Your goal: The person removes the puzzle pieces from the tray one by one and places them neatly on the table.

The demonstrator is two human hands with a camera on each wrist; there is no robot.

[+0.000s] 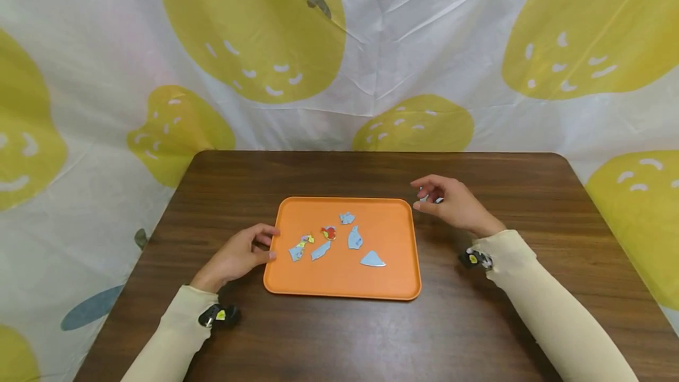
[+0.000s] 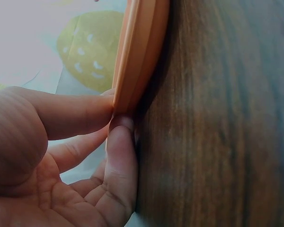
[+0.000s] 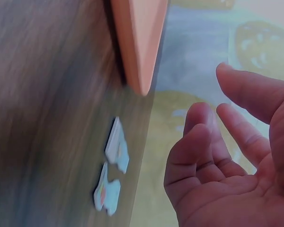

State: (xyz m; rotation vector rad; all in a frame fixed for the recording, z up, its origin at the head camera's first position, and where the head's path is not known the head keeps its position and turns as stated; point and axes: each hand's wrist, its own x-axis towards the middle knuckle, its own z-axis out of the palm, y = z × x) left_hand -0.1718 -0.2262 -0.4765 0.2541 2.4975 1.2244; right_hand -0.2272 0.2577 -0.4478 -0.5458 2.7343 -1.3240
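A lemon-print curtain hangs behind a wood-grain table (image 1: 339, 341) with an orange tray (image 1: 329, 282).
The left hand (image 1: 239, 255) pinches the tray's left rim; pale-blue puzzle pieces (image 1: 355, 239) lie scattered inside; the right hand (image 1: 458, 205), empty, fingers loosely bent, hovers near two loose pieces (image 3: 118, 149) on the table. Likely step: moving pieces between tray and table; next calls for a light fingertip pinch.

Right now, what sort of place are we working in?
Probably a staged recording or test spot; the wider room is out of view. A yellow-patterned cloth hangs behind the brown table, which holds an orange tray, and two black wrist devices are worn.
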